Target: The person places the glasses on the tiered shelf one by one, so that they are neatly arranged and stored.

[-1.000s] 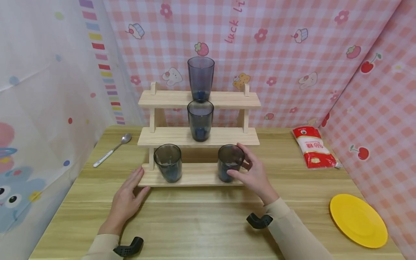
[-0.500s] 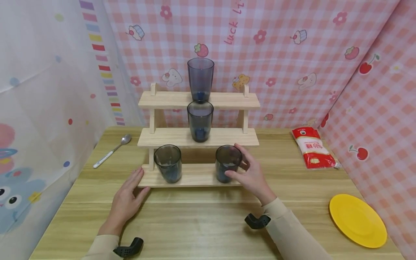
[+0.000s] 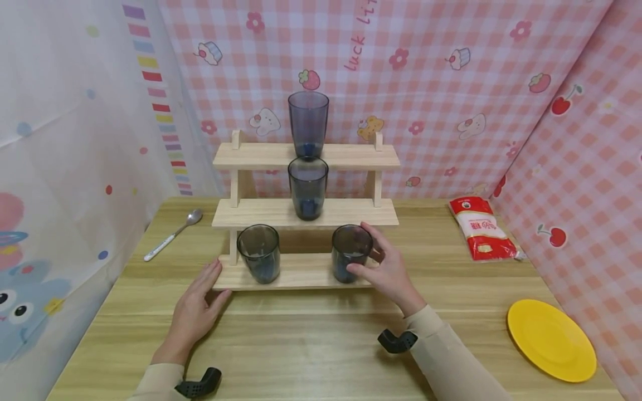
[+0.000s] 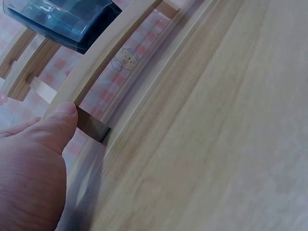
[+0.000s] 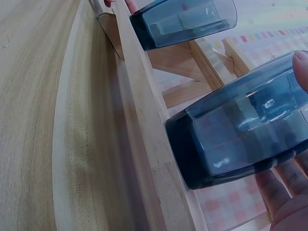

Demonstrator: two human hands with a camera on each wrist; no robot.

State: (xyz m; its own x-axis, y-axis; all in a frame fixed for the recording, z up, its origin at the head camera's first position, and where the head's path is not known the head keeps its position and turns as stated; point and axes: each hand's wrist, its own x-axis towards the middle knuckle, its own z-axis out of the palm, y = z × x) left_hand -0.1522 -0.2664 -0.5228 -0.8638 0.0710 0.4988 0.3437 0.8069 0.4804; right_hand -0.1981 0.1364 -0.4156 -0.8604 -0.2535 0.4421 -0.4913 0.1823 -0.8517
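A three-tier wooden display stand [image 3: 351,213] faces me. On its bottom shelf [image 3: 306,272] two smoky blue-grey drinking glasses stand upright. My right hand [image 3: 394,279] holds the right glass [image 3: 348,248], thumb at its front and fingers round its far side; in the right wrist view the base of this glass [image 5: 240,127] is at the shelf board. The left glass [image 3: 261,257] stands apart from both hands. My left hand [image 3: 192,309] touches the bottom shelf's left end, its fingers extended along the side and the thumb [image 4: 65,115] against the front edge.
Similar glasses stand on the middle shelf [image 3: 308,189] and the top shelf [image 3: 308,122]. On the wooden table [image 3: 301,345] lie a spoon [image 3: 173,235] at left, a red and white packet [image 3: 484,229] at back right and a yellow plate [image 3: 551,341] at front right.
My right hand has shifted slightly left along the bottom shelf, bringing the right glass with it. The left hand keeps its place at the shelf's end.
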